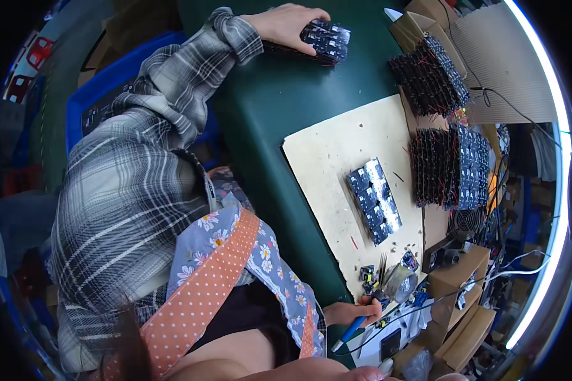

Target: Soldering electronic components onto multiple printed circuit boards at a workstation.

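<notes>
My left hand (292, 26), at the far edge of the green table, is closed round a stack of black circuit boards (332, 43). Down at the near side, my right hand (354, 312) grips a blue-handled soldering iron (349, 333) with a dark cord. Its tip end lies among small parts, and I cannot make out whether it touches anything. Between the hands, a black circuit board panel (374, 202) lies flat on a pale work board (327, 171). Beside the right hand stand a round clear container (401, 283) and several small components (367, 274).
Two tall stacks of black circuit boards with red wires, a far stack (429, 79) and a nearer stack (452, 168), line the right side. Cardboard boxes (459, 276), a small fan (466, 222) and loose cables stand beyond. A blue bin (76, 105) is at the left. A bright light tube (556, 190) runs along the right.
</notes>
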Available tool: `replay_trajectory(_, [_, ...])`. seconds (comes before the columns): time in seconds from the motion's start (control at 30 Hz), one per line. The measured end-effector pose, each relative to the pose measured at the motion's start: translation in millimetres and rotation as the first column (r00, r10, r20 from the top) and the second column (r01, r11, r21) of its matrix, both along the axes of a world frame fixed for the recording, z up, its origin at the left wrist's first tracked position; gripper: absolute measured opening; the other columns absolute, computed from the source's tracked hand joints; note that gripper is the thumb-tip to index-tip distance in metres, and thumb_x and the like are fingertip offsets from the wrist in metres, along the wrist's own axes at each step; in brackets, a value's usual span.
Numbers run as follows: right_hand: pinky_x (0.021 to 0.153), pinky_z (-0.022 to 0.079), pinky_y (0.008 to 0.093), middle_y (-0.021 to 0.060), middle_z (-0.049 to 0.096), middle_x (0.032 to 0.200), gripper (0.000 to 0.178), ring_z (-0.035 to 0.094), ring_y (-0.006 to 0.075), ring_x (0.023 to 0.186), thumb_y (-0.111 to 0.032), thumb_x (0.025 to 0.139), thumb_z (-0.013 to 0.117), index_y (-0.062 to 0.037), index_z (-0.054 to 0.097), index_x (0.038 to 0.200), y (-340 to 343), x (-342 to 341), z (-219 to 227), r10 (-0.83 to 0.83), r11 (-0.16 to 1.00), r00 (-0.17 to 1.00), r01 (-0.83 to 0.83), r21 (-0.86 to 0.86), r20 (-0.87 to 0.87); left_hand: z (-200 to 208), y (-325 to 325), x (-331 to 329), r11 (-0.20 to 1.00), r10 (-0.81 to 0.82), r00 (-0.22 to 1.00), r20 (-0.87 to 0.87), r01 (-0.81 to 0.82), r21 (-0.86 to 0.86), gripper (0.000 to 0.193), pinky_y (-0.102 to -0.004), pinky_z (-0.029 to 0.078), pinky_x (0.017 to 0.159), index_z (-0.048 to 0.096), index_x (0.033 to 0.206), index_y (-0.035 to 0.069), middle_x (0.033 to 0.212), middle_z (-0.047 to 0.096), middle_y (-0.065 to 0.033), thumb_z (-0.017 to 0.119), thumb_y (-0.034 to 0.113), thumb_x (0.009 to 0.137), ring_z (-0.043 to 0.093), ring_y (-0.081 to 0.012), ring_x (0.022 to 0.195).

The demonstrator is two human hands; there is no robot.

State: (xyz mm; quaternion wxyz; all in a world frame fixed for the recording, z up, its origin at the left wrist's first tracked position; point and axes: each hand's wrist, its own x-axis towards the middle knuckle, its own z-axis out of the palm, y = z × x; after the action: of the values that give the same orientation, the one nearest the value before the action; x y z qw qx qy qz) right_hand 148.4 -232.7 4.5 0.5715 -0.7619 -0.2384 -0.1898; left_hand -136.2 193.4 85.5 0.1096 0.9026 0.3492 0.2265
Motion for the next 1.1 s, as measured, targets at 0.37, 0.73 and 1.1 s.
replay_trajectory(0.37, [0.053,0.031,0.0237,0.0020,0.044,0.068,0.030,0.040,0.0107,0.058,-0.030,0.094,0.043,-0.0062,0.047,0.077,6,4,-2,0.115,0.990,0.993,-0.114,0.083,-0.010,20,-54,54,0.970,0.027,0.732,0.681,-0.183,0.159,0.027,-0.0219,0.040,0.049,0.059,0.098,0.005,0.067,0.055,-0.0030,0.070,0.003,0.073,0.048,-0.0096,0.051])
replay_trajectory(0.73, [0.053,0.031,0.0217,0.0001,0.043,0.066,0.029,0.040,0.0086,0.058,-0.028,0.095,0.043,-0.0070,0.046,0.075,-8,8,-5,0.081,0.951,0.989,-0.040,0.306,-0.124,65,-52,323,0.498,-0.741,0.657,-0.140,0.677,0.542,0.082,-0.0415,0.027,0.105,0.039,0.133,0.008,0.135,0.039,-0.0168,0.071,0.047,0.069,0.037,-0.0297,0.126])
replay_trajectory(1.1, [0.052,0.031,0.0210,0.0013,0.046,0.066,0.027,0.041,0.0081,0.056,-0.025,0.094,0.046,-0.0046,0.050,0.077,-7,5,-1,0.125,0.938,0.976,-0.058,0.342,-0.176,39,-44,316,0.670,-0.567,0.768,-0.296,0.640,0.377,0.089,-0.0375,0.035,0.097,0.039,0.126,0.001,0.117,0.049,-0.0171,0.080,0.038,0.056,0.047,-0.0297,0.112])
